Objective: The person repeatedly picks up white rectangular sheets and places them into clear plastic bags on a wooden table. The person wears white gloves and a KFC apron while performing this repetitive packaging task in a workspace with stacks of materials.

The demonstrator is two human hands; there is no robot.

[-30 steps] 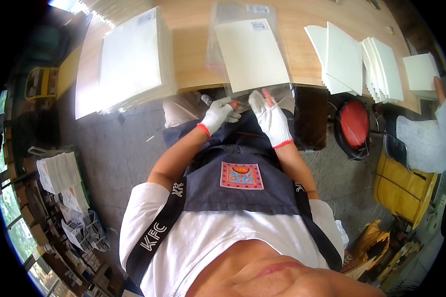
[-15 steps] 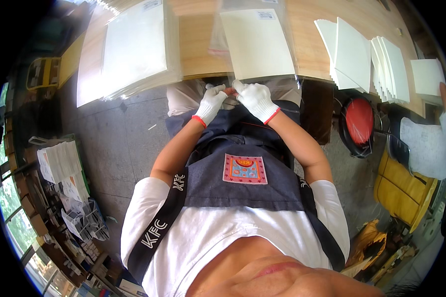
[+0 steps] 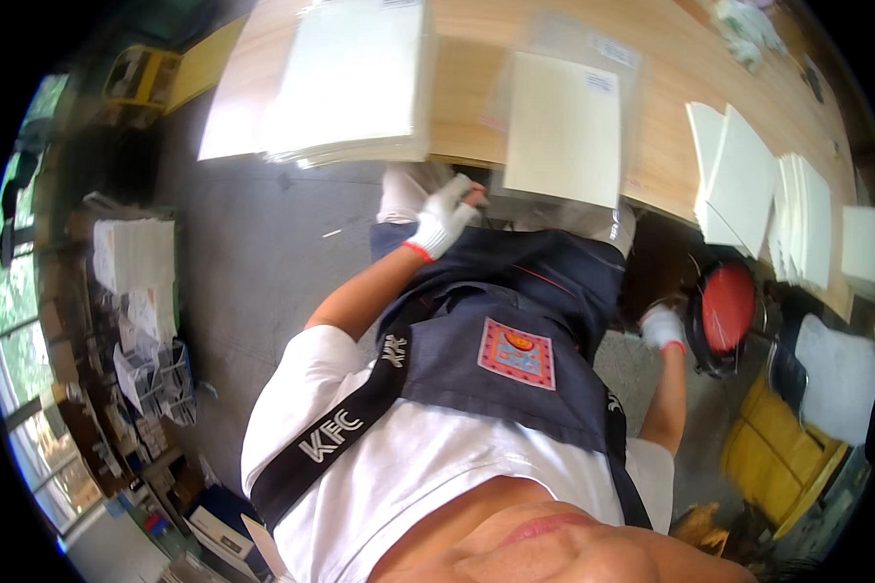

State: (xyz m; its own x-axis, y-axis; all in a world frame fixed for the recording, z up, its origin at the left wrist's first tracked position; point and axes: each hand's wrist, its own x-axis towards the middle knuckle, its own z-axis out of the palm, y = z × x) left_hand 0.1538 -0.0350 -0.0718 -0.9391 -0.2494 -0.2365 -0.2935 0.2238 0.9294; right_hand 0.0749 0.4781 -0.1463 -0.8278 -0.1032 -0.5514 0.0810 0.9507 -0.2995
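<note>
My left hand (image 3: 443,218), in a white knit glove with a red cuff and bare fingertips, is over my lap just below the table edge. Its fingers are curled together; what they hold, if anything, is too small to make out. To its right, a cream-white board (image 3: 563,131) with a small label lies on a clear plastic bag (image 3: 632,107), its near end overhanging the table edge. My right hand (image 3: 662,326), also gloved, is low at my right side, next to a red round seat-like object (image 3: 727,303). Its fingers are blurred and partly hidden.
On the wooden table (image 3: 467,107), a stack of white boards in clear plastic (image 3: 350,87) stands at left. Fanned white boards (image 3: 739,185) and more boards (image 3: 802,219) are at right. A yellow chair (image 3: 783,452) is at lower right; a rack of papers (image 3: 134,257) is on the left.
My hands have parted: the right has left the table edge and dropped to my right side, while the left stays near the edge. The view has shifted and turned.
</note>
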